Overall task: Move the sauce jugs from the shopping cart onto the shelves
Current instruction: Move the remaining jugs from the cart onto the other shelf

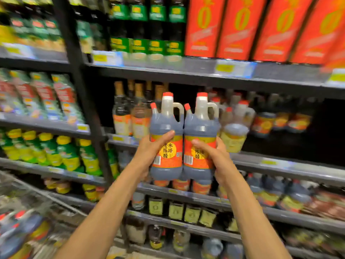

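Two dark sauce jugs with red caps, pale handles and orange labels are held up side by side in front of the middle shelf point(280, 163). My left hand point(149, 152) grips the left jug point(166, 128) round its label, thumb across the front. My right hand point(214, 156) grips the right jug point(200, 126) the same way. Both jugs are upright and touch each other. More jugs of the same kind lie in the shopping cart point(61, 200) at the lower left, seen blurred.
Similar jugs point(242, 113) stand on the middle shelf to the right, with dark open space further right. Tall bottles point(121, 111) stand to the left. Red boxes point(240, 28) fill the shelf above. A black upright post point(84, 94) divides the shelving.
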Demonstrator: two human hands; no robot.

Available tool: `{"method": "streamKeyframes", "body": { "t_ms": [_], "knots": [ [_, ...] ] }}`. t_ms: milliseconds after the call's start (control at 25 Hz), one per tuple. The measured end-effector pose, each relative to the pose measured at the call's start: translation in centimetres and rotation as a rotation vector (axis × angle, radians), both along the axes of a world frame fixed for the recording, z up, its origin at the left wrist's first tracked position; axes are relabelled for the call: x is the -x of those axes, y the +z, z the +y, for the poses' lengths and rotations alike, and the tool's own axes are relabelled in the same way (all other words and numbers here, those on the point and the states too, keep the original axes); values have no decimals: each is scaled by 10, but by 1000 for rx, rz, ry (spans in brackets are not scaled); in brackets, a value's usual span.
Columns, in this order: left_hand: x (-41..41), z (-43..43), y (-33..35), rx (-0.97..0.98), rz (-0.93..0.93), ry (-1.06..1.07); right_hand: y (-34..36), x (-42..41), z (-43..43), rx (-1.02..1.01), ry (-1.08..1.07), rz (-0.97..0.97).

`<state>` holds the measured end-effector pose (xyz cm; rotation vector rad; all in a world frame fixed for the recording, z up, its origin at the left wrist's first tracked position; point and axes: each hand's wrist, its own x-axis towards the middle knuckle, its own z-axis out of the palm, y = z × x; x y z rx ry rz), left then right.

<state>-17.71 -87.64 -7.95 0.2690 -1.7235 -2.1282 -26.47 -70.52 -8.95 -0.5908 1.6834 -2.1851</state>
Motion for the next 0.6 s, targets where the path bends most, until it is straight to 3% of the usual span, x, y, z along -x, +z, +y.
{"method": "streamKeyframes", "body": {
  "t_ms": [320, 600],
  "knots": [
    [113, 225, -16, 36, -41, -364, -13, 37, 246, 1, -395, -8],
    [212, 364, -24, 22, -51, -526, -16, 111, 386, -39, -626, 42]
  ]
}}
